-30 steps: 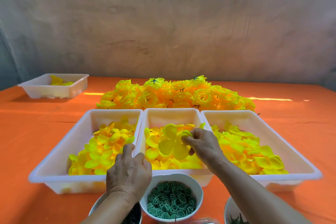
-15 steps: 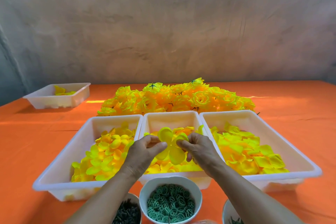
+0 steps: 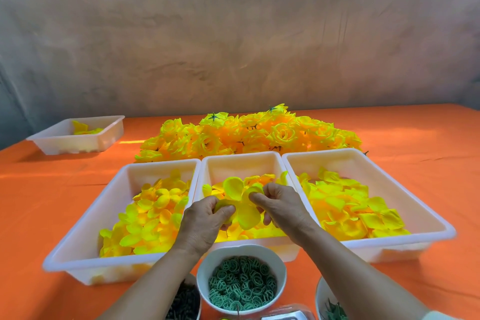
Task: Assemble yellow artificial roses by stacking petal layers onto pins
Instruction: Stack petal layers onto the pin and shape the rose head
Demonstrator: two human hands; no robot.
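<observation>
Smooth white plastic trays (image 3: 85, 247); matt yellow cloth petals (image 3: 345, 205); orange cloth tablecloth (image 3: 52, 189); glossy white bowl (image 3: 205, 265).

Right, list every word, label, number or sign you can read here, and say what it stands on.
None can be read.
No print shows on the white trays, the white bowl of green rings, the orange tablecloth or the wall.
The clear packet at the bottom edge is cut off; no text can be made out on it.
</observation>
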